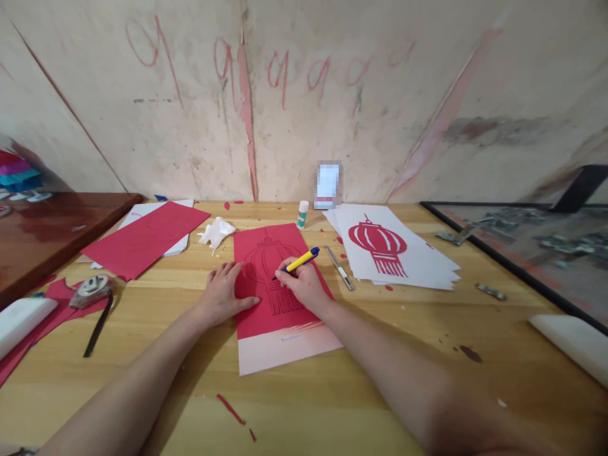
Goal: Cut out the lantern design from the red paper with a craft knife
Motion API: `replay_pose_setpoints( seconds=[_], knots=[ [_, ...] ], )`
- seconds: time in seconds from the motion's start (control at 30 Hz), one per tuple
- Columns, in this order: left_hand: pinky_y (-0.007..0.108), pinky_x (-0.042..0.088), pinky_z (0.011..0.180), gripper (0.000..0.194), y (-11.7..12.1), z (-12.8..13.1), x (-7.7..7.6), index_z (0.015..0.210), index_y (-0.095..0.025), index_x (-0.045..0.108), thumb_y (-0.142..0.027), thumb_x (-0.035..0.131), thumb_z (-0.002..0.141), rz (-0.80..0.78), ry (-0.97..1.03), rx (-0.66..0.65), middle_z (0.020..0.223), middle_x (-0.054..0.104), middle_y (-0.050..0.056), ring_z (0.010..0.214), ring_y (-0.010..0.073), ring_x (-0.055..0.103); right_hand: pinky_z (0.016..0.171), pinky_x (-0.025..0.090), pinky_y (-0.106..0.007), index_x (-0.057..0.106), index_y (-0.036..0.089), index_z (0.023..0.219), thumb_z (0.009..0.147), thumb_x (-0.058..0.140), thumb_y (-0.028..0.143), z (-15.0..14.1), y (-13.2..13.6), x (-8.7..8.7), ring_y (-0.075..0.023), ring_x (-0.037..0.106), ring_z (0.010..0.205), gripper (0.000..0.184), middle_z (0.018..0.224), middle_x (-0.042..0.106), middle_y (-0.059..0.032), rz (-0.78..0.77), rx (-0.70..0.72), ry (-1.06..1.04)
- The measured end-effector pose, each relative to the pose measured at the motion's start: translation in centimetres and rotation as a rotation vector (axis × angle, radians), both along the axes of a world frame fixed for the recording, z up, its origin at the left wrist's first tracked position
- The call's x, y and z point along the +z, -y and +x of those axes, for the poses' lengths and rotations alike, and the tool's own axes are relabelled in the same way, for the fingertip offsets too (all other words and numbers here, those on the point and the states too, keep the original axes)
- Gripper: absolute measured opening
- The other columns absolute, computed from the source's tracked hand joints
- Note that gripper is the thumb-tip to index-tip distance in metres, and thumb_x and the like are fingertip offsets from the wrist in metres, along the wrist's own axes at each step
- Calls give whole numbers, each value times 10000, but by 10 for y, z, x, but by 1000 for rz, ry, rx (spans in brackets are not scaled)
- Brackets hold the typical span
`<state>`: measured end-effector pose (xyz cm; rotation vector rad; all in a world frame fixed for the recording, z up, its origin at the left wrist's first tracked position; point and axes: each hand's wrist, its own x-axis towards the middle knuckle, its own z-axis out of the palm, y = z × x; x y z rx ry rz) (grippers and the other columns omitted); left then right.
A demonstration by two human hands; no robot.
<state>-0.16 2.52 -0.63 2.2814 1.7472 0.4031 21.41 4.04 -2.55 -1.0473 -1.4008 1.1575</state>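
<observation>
A red sheet of paper [249, 323] with a lantern drawn in dark lines lies in front of me, on top of a white sheet [256, 361] whose lower end sticks out. My right hand [304, 285] grips a yellow pen with a blue end [301, 259], its tip down at the lantern drawing. Resting on the red sheet's left edge is my left hand [228, 294], fingers spread and thumb stretched out over the paper. A utility knife [340, 269] lies just right of the red sheet. Part of the drawing is hidden by my right hand.
At the right, a red cut-out lantern [379, 240] lies on stacked white sheets [422, 269]. A glue stick [303, 215] and a phone [327, 183] stand at the back. Leftward are crumpled tissue [217, 232], another red sheet [147, 237] and a tape measure [92, 291]. Red scraps [230, 408] lie in front.
</observation>
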Motion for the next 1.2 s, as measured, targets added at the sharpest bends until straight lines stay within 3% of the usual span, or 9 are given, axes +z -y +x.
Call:
replay_pose_setpoints(
  seconds=[0.33, 0.73, 1.2],
  knots=[
    [569, 274, 1160, 829, -3, -2, -6, 1405, -152, 475, -534, 730, 715, -33, 53, -25, 1468, 490, 214, 1416, 386, 380, 537, 424, -299, 542, 234, 743, 714, 655, 394, 0, 0, -2, -158, 511, 520, 198, 550, 518, 32, -39, 9, 32],
    [557, 311, 1152, 780, -1, 1, 0, 1382, -168, 506, -472, 750, 706, -31, 93, -27, 1455, 490, 202, 1406, 388, 395, 574, 425, -299, 562, 218, 712, 744, 641, 354, 0, 3, 0, -151, 511, 572, 160, 648, 544, 9, 87, 6, 138],
    [551, 257, 1175, 824, -1, 3, 0, 1391, -139, 491, -479, 791, 703, -58, 92, -22, 1475, 455, 237, 1427, 380, 368, 538, 431, -294, 577, 216, 771, 740, 677, 408, 1, 1, -2, -146, 521, 517, 219, 565, 543, 33, 29, -7, 142]
  ],
)
